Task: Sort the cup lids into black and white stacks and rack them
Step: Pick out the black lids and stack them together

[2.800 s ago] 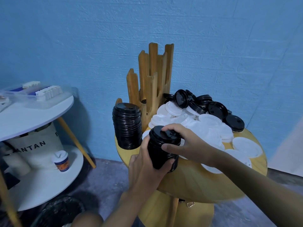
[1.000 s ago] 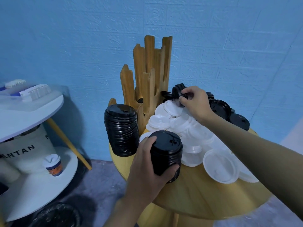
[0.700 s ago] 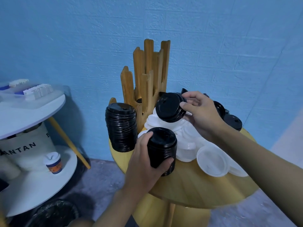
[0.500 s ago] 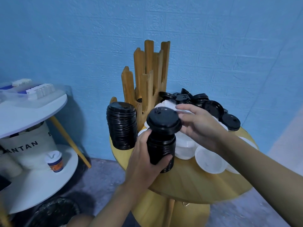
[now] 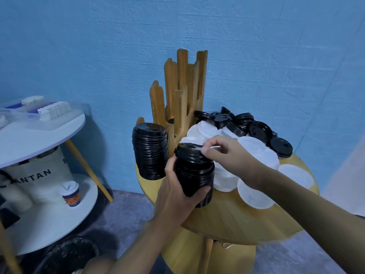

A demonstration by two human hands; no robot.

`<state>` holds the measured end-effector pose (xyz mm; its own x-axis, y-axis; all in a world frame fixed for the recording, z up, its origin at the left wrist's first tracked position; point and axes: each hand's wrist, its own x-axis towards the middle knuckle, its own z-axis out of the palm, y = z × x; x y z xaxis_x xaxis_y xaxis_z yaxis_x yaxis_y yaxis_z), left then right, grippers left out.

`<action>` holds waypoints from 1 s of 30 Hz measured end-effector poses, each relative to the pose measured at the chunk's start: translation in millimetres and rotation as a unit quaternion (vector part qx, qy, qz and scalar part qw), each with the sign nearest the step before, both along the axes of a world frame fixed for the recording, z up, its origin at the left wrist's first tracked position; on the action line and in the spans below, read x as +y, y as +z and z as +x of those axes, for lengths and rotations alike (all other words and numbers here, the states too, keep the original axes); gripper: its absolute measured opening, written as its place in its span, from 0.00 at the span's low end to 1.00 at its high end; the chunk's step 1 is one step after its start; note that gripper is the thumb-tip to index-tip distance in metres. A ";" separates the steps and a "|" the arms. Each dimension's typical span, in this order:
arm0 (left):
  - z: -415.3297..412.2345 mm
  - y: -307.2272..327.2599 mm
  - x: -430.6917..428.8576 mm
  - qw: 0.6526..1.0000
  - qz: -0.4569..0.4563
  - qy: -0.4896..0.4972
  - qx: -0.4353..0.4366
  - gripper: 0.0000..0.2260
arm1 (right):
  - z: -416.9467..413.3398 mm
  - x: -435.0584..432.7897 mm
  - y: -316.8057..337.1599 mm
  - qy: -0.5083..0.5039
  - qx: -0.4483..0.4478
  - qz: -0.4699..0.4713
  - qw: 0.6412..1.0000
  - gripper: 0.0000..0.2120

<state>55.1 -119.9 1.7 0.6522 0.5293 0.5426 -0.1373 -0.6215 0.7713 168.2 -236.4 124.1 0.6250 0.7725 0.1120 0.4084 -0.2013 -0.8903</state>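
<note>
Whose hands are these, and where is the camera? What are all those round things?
There is no machine here. A person wears one camera on their head, and it looks down at their own hands. The left hand grips a short stack of black lids. The right hand pinches the top lid on it. On the round wooden table lie loose white lids and loose black lids. A taller black stack stands by the wooden rack.
</note>
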 end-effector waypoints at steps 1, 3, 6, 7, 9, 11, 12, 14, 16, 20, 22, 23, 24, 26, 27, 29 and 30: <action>0.2 -0.3 0.0 1.000 0.000 0.003 0.003 0.43 | -0.7 1.1 -0.6 0.006 -0.001 -0.011 1.000 0.08; -0.3 -0.2 -0.4 1.000 0.000 0.008 0.008 0.41 | -2.7 4.1 -1.9 0.008 -0.021 -0.040 0.999 0.14; -1.1 1.0 -1.5 1.000 -0.010 0.008 0.003 0.43 | -7.1 7.1 -3.4 0.012 -0.037 -0.038 0.999 0.17; -1.5 1.7 -2.0 1.000 -0.012 0.005 0.001 0.44 | -8.1 6.5 -3.5 0.015 -0.032 -0.028 0.999 0.16; -2.2 3.6 -2.5 1.000 -0.006 0.002 0.004 0.47 | -10.1 3.9 -3.3 0.030 -0.012 -0.003 0.999 0.14; -3.2 4.8 -2.8 1.000 0.000 0.002 0.011 0.49 | -11.8 0.8 -3.5 0.042 -0.002 0.025 0.999 0.14; -3.7 5.1 -2.8 1.000 0.002 0.002 0.013 0.49 | -12.0 -0.3 -3.4 0.041 -0.004 0.037 0.998 0.14; -4.7 5.5 -2.6 1.000 0.007 0.004 0.013 0.48 | -10.1 -0.9 -3.1 0.034 -0.026 0.043 0.998 0.14; -5.6 6.0 -2.8 1.000 0.009 0.004 0.015 0.48 | -7.7 -1.1 -3.9 0.048 -0.051 0.015 0.997 0.15; -5.2 6.4 -3.0 1.000 0.020 0.008 0.016 0.46 | -3.1 -2.2 -10.1 0.093 -0.063 -0.017 0.994 0.15; -4.1 6.5 -2.6 0.999 0.035 0.012 0.020 0.45 | 1.1 -2.2 -10.2 0.108 -0.064 -0.018 0.992 0.15; -3.7 6.5 -2.4 0.999 0.037 0.012 0.021 0.44 | 3.3 -2.4 -9.2 0.120 -0.063 -0.021 0.991 0.15; -3.5 6.3 -2.2 0.999 0.036 0.012 0.021 0.44 | 4.8 -2.4 -8.0 0.133 -0.061 -0.026 0.989 0.16; -3.8 5.8 -2.1 0.999 0.035 0.013 0.023 0.44 | 6.1 -2.1 -6.2 0.147 -0.059 -0.036 0.987 0.16; -3.9 5.6 -2.1 0.999 0.036 0.013 0.025 0.43 | 6.4 -1.5 -6.5 0.146 -0.063 -0.040 0.986 0.17; -4.0 5.7 -2.5 0.999 0.037 0.011 0.029 0.42 | 6.3 0.6 -7.9 0.135 -0.084 -0.044 0.986 0.17; -4.1 5.6 -2.7 0.999 0.035 0.011 0.031 0.42 | 6.0 1.8 -8.7 0.131 -0.096 -0.045 0.986 0.18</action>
<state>51.0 -122.6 7.3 0.6746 0.5055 0.5380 -0.0763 -0.6772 0.7318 174.2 -234.6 115.4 0.3776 0.9164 0.1325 0.6154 -0.1415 -0.7754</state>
